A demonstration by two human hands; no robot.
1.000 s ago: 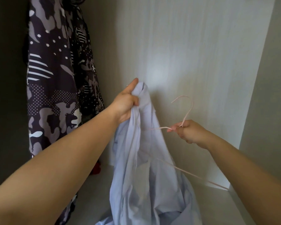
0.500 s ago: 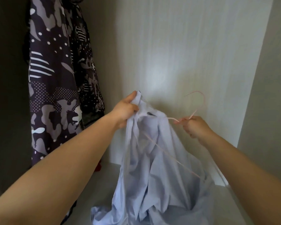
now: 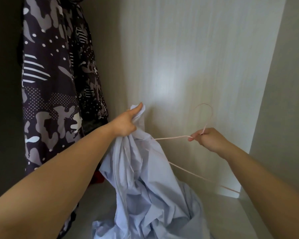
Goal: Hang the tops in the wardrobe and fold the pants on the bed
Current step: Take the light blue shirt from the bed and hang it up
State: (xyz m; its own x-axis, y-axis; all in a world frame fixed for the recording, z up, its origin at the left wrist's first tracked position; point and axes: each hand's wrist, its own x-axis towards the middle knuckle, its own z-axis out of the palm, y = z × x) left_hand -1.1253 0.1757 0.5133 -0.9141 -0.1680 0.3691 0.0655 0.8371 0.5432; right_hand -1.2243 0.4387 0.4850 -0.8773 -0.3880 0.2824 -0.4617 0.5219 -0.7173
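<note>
Left hand [image 3: 126, 124] and right hand [image 3: 208, 139] are working a pale blue top [image 3: 145, 178] onto a wire hanger [image 3: 173, 137].

The left hand is gripping a bunched edge of the top, fingers curled tight around the cloth, while the right hand is pinching the hanger just below its hook. One wire arm is reaching into the fabric. The top is sagging onto the wardrobe floor [image 3: 223, 209], not yet seated or hung. A dark patterned garment [image 3: 47, 83] is already hanging at left. No pants or bed are showing.
</note>
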